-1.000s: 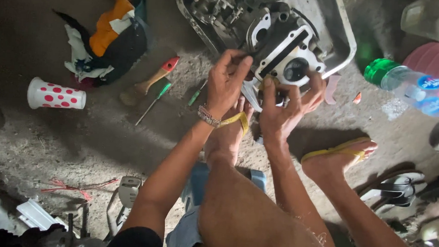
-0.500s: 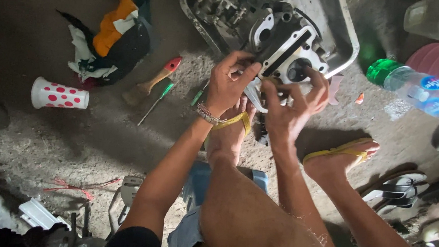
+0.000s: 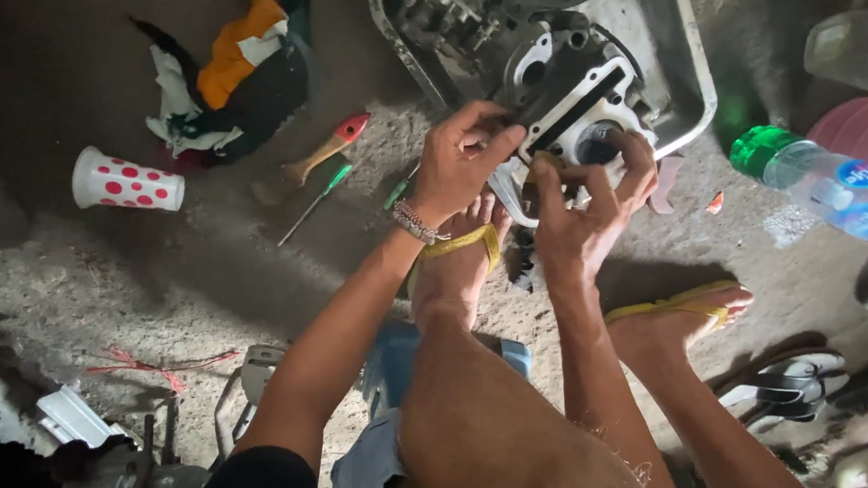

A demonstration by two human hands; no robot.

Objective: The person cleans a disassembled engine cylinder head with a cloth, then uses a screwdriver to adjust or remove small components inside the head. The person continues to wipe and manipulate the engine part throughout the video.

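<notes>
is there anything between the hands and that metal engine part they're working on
Nothing visible. The left hand already rests on the near left edge of the engine part, and the right hand has its fingers on the round opening at its front. The screwdrivers lie off to the left on the ground.

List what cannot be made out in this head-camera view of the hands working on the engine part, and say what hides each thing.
- Head view: where the left hand and right hand touch the metal engine cylinder, the fingers hide it.
- Metal tray: the top edge cuts it off.
- Plastic bottle: the right edge cuts it off.
- Bottom-left items: too dark.
</notes>
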